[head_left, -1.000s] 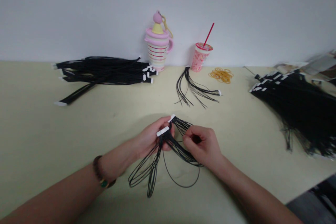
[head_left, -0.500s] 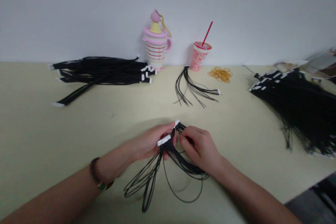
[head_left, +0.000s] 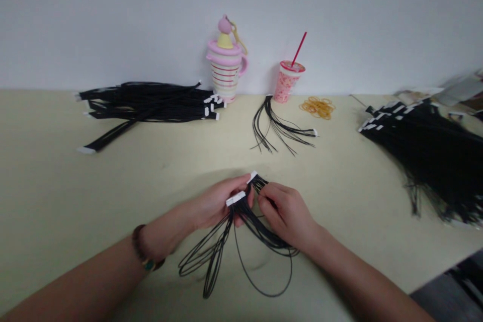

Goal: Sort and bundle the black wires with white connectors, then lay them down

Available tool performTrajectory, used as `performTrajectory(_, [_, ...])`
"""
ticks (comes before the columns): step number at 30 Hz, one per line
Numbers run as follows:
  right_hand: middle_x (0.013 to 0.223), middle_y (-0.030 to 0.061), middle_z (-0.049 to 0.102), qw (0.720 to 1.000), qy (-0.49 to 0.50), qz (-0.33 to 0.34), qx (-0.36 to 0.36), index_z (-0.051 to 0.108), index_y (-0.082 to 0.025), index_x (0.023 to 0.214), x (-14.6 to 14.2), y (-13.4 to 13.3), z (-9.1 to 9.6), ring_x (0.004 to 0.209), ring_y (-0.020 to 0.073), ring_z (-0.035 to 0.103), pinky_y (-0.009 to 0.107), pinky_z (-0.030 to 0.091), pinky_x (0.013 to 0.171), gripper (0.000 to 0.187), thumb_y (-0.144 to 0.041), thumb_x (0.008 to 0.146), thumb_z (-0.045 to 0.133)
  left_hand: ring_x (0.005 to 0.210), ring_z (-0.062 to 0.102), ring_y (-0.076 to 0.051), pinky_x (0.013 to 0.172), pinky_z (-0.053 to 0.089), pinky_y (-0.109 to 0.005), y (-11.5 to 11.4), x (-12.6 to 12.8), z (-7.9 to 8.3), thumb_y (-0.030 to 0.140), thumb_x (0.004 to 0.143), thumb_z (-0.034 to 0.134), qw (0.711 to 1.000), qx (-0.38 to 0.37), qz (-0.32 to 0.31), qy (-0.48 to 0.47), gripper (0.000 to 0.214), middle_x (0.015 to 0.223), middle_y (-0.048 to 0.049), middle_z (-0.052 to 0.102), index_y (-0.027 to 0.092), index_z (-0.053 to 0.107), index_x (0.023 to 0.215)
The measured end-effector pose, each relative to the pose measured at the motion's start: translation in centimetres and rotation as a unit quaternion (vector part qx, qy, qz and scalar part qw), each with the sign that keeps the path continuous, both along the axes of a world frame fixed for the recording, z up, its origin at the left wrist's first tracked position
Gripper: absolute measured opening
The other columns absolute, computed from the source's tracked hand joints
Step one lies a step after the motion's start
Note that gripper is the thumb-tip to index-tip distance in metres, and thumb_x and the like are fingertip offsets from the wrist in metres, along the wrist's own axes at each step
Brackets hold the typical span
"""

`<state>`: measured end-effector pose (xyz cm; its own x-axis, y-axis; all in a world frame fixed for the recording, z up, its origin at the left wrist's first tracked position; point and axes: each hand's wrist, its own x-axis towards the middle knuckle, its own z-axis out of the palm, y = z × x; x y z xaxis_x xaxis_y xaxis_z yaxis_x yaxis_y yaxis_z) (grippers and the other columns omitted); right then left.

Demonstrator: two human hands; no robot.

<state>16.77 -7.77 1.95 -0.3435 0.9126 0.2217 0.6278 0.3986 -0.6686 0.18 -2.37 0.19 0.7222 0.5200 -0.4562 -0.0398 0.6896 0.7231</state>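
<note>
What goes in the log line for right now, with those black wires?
left hand: holds black wires by white plug | right hand: touching those wires | table: more wire bunches

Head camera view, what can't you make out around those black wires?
Head view:
Right hand hides where its fingers grip the black wires.
White connector: too small to see how the wires enter it.
Wire pile, far right: blurred, strands uncountable.
Sheets, upper right: cut off by the edge, blurred.
</note>
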Motion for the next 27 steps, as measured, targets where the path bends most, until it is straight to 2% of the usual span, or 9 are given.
performTrajectory(17, [0.068, -0.0006, 0.051, 0.999, 0.001, 0.029, -0.025, 0.051, -0.016, 0.072, 0.35, 0.24, -0.17, 0.061, 0.0088, 0.046, 0.020, 0.034, 0.059, 0.019, -0.016, 0.088, 0.040, 0.038, 0.046, -0.008, 0.034, 0.038, -0.018, 0.02, -0.09, -0.09, 0.048, 0.087, 0.038, 1.000, 0.018, -0.024, -0.002, 0.048, 0.049, 0.0002, 0.047, 0.013, 0.058, 0.062])
performTrajectory(27, [0.066, -0.0010, 0.049, 1.000, 0.000, 0.015, -0.019, 0.049, -0.016, 0.070, 0.31, 0.21, 0.08, 0.059, 0.0084, 0.044, 0.020, 0.033, 0.058, 0.020, -0.016, 0.088, 0.039, 0.037, 0.047, -0.009, 0.034, 0.038, -0.019, -0.08, -0.18, 0.07, 0.049, 0.087, 0.036, 0.998, 0.046, -0.035, 0.019, 0.049, 0.049, -0.0003, 0.049, 0.013, 0.058, 0.063])
